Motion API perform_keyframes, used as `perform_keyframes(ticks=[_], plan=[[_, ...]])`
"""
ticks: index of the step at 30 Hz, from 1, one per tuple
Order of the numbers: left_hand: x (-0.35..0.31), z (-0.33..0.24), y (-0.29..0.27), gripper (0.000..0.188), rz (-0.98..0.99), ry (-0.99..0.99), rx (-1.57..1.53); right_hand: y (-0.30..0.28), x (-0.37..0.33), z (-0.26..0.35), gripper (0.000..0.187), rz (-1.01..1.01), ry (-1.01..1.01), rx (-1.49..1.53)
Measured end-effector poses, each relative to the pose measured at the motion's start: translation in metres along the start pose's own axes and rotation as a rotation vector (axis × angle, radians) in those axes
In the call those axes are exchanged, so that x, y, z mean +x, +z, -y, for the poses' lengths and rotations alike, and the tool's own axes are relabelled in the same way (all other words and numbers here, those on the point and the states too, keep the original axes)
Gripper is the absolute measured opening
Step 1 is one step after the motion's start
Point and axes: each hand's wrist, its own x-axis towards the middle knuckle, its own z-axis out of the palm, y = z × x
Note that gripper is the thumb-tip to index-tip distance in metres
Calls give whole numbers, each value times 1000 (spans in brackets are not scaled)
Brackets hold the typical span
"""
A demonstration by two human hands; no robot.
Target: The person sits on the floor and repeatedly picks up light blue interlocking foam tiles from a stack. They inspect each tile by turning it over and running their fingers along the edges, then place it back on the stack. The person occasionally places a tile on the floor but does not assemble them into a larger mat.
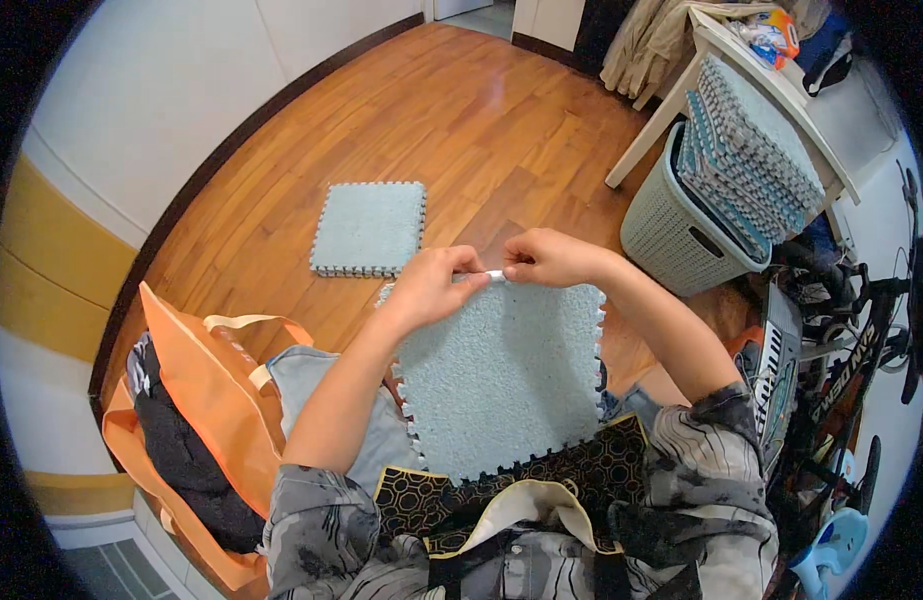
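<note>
A pale blue-green plush foam mat tile (501, 370) with toothed interlocking edges rests across my lap. At the middle of its far edge, my left hand (439, 287) pinches one end of a small white piece (495, 276). My right hand (553, 257) is closed at the other end of that piece, fingertips curled in. I cannot make out whether the piece is loose or part of the tile. On the wooden floor beyond my left hand lies a neat stack of similar tiles (369, 228).
To my left stands an orange bag (216, 400) with dark cloth inside. At right, a grey-green basket (671, 235) holds a tall pile of tiles (751, 150) beside a white table (681, 90). A black bicycle (861, 350) and a small keyboard (769, 350) crowd the right side.
</note>
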Motion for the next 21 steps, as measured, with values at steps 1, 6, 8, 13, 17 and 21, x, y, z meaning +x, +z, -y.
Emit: perform_keyframes(ticks=[1,6,8,13,17,21], plan=[[0,1,0,20,-3,-20,-9,3,1,1,22,-50,5,46],[1,-8,-5,20,70,-124,-49,17,-10,4,18,-247,-32,131],[1,-3,0,21,65,-110,39,25,-12,15,16,-276,57,1],[2,-2,6,23,49,-70,179,32,-20,20,15,-407,57,9],[1,4,-7,25,121,-46,102,14,-38,-10,23,-731,54,-49],[-5,16,-26,22,87,-94,-3,10,-83,-66,45,-1050,383,307]])
